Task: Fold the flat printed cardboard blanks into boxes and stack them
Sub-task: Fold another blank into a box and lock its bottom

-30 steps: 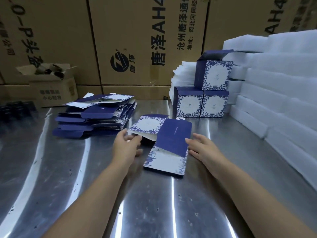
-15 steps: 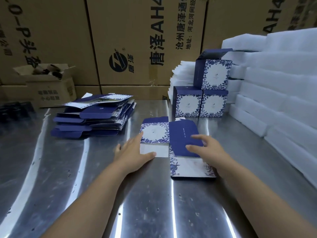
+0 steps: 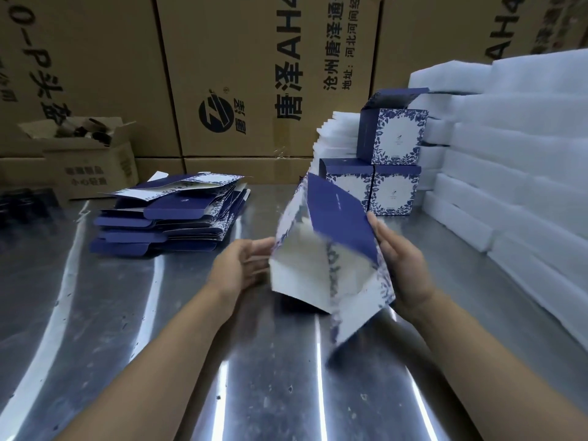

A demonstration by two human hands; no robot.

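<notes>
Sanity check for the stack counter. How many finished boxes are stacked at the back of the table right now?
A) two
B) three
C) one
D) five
B: the bottom-left box and bottom-right box stand side by side on the steel table. The top box sits on them with its lid flap up, which makes three.

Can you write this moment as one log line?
blank: half unfolded, between both grips | left grip: at left edge, blurred | right grip: presses blue side | folded boxes: three stacked
</notes>
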